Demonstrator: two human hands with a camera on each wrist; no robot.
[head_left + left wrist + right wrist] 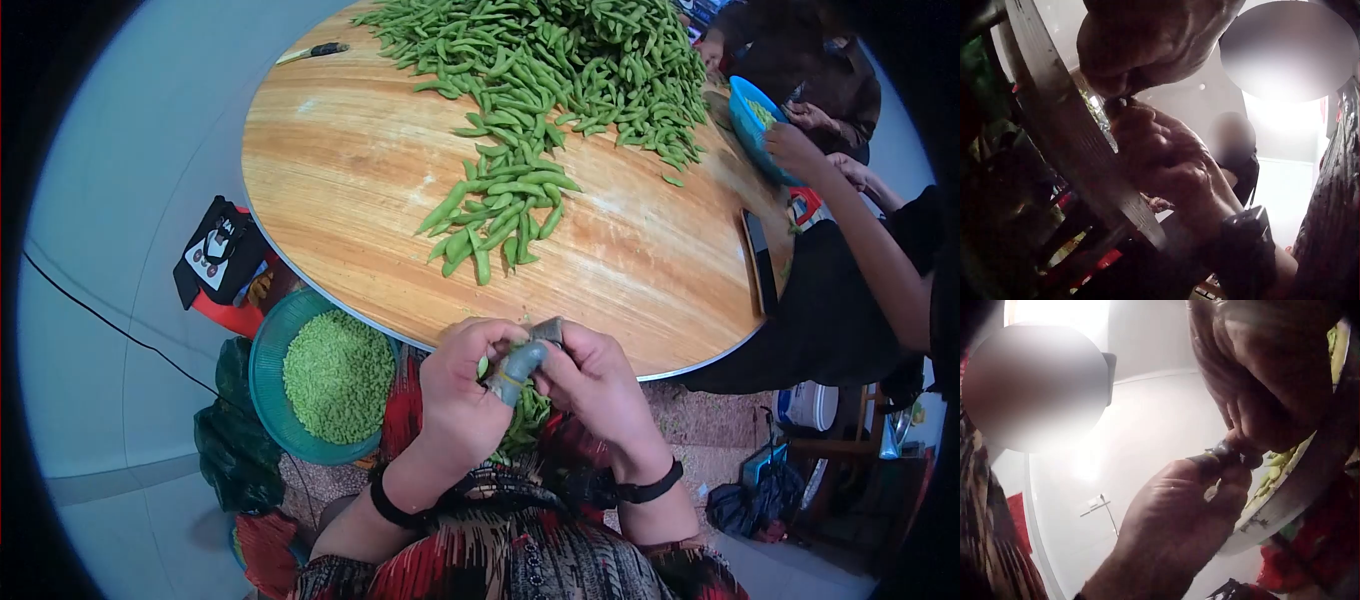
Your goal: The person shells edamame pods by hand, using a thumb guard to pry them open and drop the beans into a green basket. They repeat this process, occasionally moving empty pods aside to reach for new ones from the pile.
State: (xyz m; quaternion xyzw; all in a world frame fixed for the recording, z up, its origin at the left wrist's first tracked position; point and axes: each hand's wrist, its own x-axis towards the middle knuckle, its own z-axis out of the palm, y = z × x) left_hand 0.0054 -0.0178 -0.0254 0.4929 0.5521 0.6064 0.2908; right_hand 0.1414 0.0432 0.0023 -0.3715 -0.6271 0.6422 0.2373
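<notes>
Both hands meet in front of the table's near edge. My left hand [465, 385] is curled, with a green soybean pod [483, 367] showing between its thumb and fingers. The left thumb wears a grey cover [518, 372] with a yellow band round it. My right hand [597, 385] pinches at the same spot, its fingertips against the left ones, where a second grey cover [547, 330] shows. In the right wrist view a pale green piece [1213, 490] peeks out of the left hand [1166, 519]. Fingers hide most of what lies between the fingertips.
A large heap of pods [600, 60] covers the far side of the round wooden table [340, 200]; a smaller pile [500, 205] lies nearer. A teal basket [262, 400] of shelled beans stands at lower left. A phone [758, 260] and a knife [315, 53] lie on the table. Other people sit right.
</notes>
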